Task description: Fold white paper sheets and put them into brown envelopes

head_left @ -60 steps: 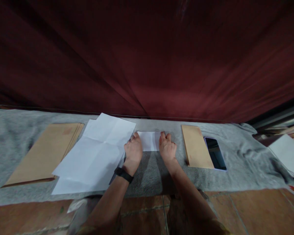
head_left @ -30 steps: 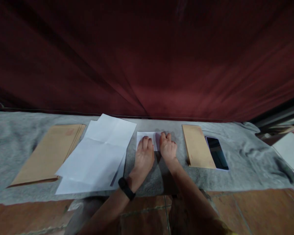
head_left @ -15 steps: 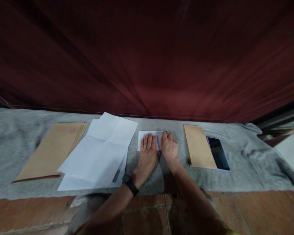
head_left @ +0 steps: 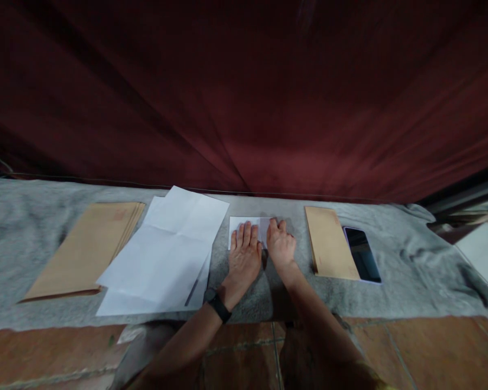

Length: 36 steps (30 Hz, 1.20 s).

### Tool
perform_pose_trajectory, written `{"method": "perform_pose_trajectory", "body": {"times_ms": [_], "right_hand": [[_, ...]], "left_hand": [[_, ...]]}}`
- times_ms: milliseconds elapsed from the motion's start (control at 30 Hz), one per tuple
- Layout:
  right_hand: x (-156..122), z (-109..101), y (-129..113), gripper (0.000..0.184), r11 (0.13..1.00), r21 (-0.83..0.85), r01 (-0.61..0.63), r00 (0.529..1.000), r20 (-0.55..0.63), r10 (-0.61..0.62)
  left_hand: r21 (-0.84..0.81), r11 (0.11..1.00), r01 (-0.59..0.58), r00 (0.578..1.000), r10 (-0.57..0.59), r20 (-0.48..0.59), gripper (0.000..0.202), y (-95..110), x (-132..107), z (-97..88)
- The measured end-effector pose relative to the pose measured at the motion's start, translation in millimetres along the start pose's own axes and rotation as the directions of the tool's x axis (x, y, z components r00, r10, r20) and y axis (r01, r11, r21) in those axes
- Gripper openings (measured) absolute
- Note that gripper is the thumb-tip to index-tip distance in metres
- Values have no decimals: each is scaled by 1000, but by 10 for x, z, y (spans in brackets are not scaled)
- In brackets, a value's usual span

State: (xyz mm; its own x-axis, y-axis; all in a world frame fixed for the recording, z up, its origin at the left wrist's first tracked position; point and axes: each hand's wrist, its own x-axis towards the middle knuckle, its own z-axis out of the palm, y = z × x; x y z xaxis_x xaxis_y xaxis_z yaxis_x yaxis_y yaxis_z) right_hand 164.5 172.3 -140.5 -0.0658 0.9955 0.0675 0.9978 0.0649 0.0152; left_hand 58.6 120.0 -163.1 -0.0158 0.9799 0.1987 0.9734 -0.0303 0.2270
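A small white folded paper point(head_left: 236, 222) lies on the grey cloth, partly covered by both hands. My left hand point(head_left: 245, 254) rests flat on its left and middle part, fingers stretched out and a little apart, with a dark watch on the wrist. At the paper's right end is my right hand point(head_left: 281, 245), its fingers curled and closed over the edge; the fingertips and thumb are partly hidden. Left of my hands, large creased white sheets point(head_left: 162, 254) overlap one another.
A stack of brown envelopes point(head_left: 81, 244) sits at the far left. More brown envelopes point(head_left: 329, 244) lie to the right, beside a phone point(head_left: 363, 254) with a purple edge. Behind the grey cloth point(head_left: 415, 271) hangs a dark red curtain point(head_left: 244, 108). White paper point(head_left: 483, 254) shows at the far right.
My left hand has shifted very slightly left and its fingers have spread a little. My right hand stays at the folded paper's right end.
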Motion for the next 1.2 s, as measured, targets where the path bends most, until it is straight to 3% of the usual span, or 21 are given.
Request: {"method": "perform_pose_trajectory", "body": {"times_ms": [300,500,567,667,733,800,1033,1200], "right_hand": [[-23,-65,-6,40,999,29,-16,1000,14,15],[-51,-70,17,38,982,182,61,990,-137,-36],[-56,-38,-22,39,921,341,189,972,-197,-126],[-82,48,-128,44,710,581,398,917,-247,-312],[-102,113,-196,49,605,663,440,893,-249,-376],[-111,164,-235,53,571,709,415,900,-227,-372],[-70,215,-220,59,576,704,414,895,-202,-397],[-44,249,-166,56,673,585,453,886,-208,-415]], "left_hand": [[16,1000,23,999,-22,-29,56,-10,-11,80],[46,998,40,999,-40,-9,59,11,-9,78],[60,998,27,1000,-28,9,59,-1,-14,68],[65,997,-44,999,43,20,60,-45,-30,77],[61,994,-87,996,86,9,61,-78,-41,98],[58,993,-101,995,102,-6,63,-107,-50,124],[-6,992,-125,991,124,-49,64,-166,-76,176],[36,998,-53,999,53,-6,61,-140,-61,124]]}}
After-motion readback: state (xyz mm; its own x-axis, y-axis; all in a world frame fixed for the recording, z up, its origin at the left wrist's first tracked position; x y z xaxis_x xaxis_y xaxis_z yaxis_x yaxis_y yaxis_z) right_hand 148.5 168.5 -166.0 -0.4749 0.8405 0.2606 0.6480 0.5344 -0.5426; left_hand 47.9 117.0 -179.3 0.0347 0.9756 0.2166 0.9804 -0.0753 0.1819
